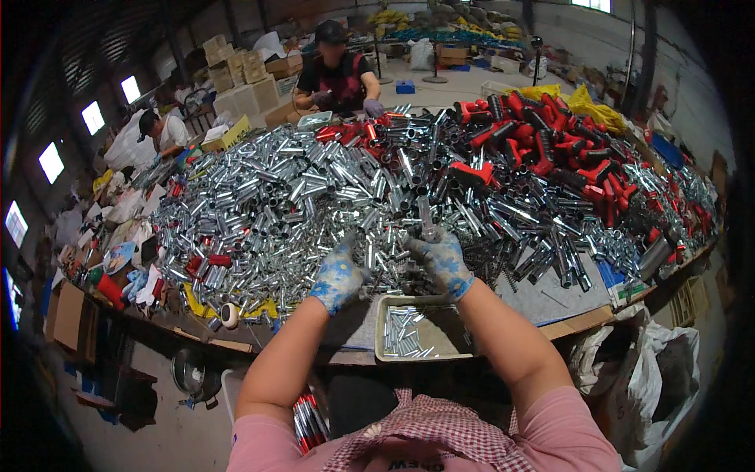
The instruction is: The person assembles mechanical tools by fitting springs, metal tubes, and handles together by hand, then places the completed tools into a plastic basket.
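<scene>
Both hands wear knit work gloves, the left hand point(340, 275) and right hand point(442, 262) alike: grey-blue, mottled with darker blue, perhaps coated. Short pink sleeves; checked red-and-white apron.

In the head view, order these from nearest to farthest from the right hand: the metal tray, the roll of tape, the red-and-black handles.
1. Metal tray, just below the right hand.
2. Red-and-black handles, far upper right.
3. Roll of tape, far left at table edge.

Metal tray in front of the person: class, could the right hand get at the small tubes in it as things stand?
Probably yes: the right hand is just above the metal tray, which lies open with nothing covering its small tubes.
</scene>
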Motion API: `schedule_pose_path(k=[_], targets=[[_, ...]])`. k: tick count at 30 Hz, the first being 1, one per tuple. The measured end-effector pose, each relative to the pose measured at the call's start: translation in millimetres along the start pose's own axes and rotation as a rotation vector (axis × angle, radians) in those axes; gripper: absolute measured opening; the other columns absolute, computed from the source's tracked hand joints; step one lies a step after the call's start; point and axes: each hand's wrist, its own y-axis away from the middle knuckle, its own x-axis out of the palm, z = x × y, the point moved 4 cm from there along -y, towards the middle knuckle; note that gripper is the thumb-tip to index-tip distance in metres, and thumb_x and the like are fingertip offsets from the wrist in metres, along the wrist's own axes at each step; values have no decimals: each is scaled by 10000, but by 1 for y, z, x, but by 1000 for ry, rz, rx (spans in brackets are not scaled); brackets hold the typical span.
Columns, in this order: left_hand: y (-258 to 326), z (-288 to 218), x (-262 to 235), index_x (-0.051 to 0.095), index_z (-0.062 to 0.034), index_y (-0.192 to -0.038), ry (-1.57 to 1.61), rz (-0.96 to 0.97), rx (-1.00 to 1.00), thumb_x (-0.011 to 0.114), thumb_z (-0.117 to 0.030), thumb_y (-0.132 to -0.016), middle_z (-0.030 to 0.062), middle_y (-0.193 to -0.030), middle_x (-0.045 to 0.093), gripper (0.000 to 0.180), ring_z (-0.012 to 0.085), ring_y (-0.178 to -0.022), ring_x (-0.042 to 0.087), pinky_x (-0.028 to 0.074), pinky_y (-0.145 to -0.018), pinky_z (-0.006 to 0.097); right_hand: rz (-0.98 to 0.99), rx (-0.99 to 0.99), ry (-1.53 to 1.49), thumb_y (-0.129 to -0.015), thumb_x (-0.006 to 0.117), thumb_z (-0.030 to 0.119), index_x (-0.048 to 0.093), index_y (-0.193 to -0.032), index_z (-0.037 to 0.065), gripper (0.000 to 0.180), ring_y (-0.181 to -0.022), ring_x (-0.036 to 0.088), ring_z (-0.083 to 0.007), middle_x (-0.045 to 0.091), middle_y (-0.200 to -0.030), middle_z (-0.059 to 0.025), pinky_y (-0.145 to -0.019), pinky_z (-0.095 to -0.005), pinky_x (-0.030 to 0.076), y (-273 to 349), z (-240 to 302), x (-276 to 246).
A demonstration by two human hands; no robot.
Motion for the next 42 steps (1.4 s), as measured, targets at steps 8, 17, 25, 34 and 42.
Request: schedule_pose_path(k=[8, 17, 25, 34, 42], targets=[[-3, 41, 25, 587, -34, -1188, 1328, 415, -248, 571, -134, -881, 81, -856, 638, 323, 146, -693, 594, 506, -598, 287, -88, 52, -52, -739, 691, 12, 626, -1068, 20, 335, -746, 615, -159, 644, -871, -62, -648, -338, 552, -5, -5, -6], [-1, 14, 8, 611, -23, -1174, 541, 50, -31, 642, -251, -881, 59, -803, 640, 372, 109, -596, 562, 461, -514, 258, -255, -119, 596, -764, 700, 207, 624, -1156, 44, 432, -803, 658, -280, 683, -903, -167, -750, -374, 513, -15, -4, -4], [18, 17, -3, 643, -81, -1187, 417, -80, 198, 756, -164, -787, 88, -991, 689, 423, 160, -837, 647, 526, -747, 286, 8, -144, 433, -842, 680, 260, 588, -1210, 9, 456, -651, 582, -160, 670, -855, -106, -606, -316, 490, -30, -23, -1], [46, -27, 4, 628, -31, -1181, 151, 15, 559, 752, -122, -776, 130, -973, 668, 433, 228, -893, 659, 532, -780, 324, 323, 164, 258, -828, 702, 252, 632, -1044, 67, 293, -670, 572, -135, 650, -825, -56, -593, -280, 458, 54, 22, -3], [106, -42, 69, 477, -49, -1346, 1493, 1065, -237, 690, -365, -820, 23, -766, 624, 650, 59, -519, 496, 396, -466, 193, 428, -831, 970, -672, 747, 215, 657, -1011, 34, 394, -906, 647, -384, 661, -994, -165, -791, -405, 532, 138, 74, -31]])
